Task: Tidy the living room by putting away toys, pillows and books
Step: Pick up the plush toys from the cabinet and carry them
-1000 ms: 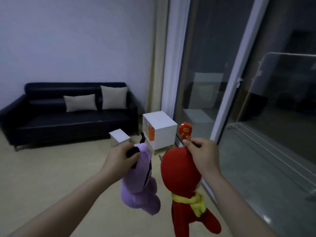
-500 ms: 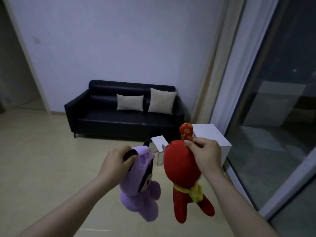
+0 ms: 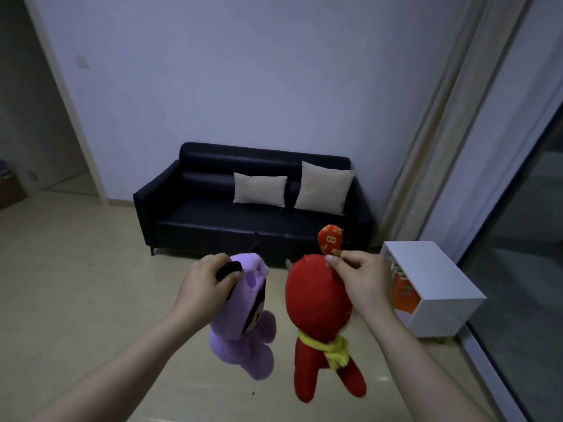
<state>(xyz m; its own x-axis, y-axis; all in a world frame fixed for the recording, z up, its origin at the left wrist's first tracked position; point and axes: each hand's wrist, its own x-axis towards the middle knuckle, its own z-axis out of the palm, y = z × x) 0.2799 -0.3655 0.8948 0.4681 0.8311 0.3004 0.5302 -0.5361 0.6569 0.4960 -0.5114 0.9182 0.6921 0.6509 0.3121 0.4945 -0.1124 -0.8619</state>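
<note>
My left hand [image 3: 203, 284] grips a purple plush toy [image 3: 243, 324] by its black ear, and the toy hangs below it. A red plush toy [image 3: 316, 312] with a yellow scarf dangles from my right hand [image 3: 362, 275], which pinches its patterned red ear. Both toys hang in the air in front of me. Ahead stands a black sofa [image 3: 195, 214] with two beige pillows [image 3: 260, 193] [image 3: 324, 187] leaning on its backrest.
A white cube cabinet [image 3: 432, 278] with orange books [image 3: 403, 293] inside stands at the right, beside a glass sliding door [image 3: 524, 239] and a pale curtain [image 3: 441, 132]. A doorway [image 3: 36, 132] opens at the far left. Beige floor [image 3: 76, 284] lies between me and the sofa.
My view has swung left and nearer: the sofa now sits at the centre and the white cabinet at the right. Both hands still hold the toys the same way.
</note>
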